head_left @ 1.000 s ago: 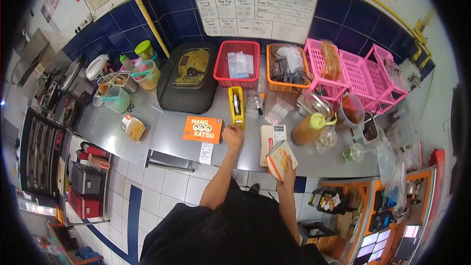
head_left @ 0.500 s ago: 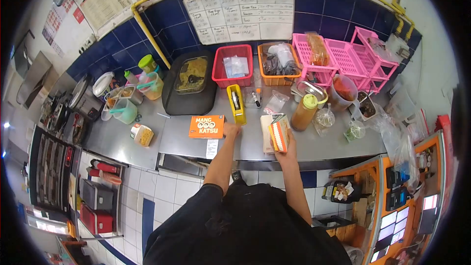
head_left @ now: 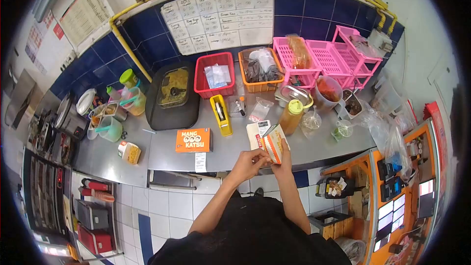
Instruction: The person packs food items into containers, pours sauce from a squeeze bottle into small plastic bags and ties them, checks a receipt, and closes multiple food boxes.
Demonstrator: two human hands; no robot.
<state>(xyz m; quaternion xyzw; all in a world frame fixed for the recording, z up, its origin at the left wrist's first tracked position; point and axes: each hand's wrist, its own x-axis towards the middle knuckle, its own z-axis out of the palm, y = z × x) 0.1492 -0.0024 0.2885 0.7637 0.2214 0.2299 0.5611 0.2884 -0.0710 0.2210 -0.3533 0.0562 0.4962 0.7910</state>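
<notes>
My right hand (head_left: pixel 281 161) is closed around a folded paper carton (head_left: pixel 274 145) with orange, white and yellow stripes, held tilted above the counter's front edge. The fingers of my left hand (head_left: pixel 248 166) pinch at its lower left edge. Just behind it is a white-and-red flat piece (head_left: pixel 254 136) with a printed label, partly covered by the carton. To the left, an orange "Mang Katsu" box (head_left: pixel 194 140) lies on the counter with a printed receipt (head_left: pixel 200 162) sticking out from its front edge. A yellow tape dispenser (head_left: pixel 222 116) stands behind and between them.
A brown-filled squeeze bottle (head_left: pixel 291 118) stands right beside the carton. Red (head_left: pixel 215 90) and orange (head_left: pixel 261 86) baskets and pink racks (head_left: pixel 333 61) line the back. A black case (head_left: pixel 172 100) and a small tub of yellow food (head_left: pixel 129 152) sit left.
My left hand has left the orange box's right edge and moved right to the striped carton. That carton is now tilted differently in my right hand. The head view has shifted slightly.
</notes>
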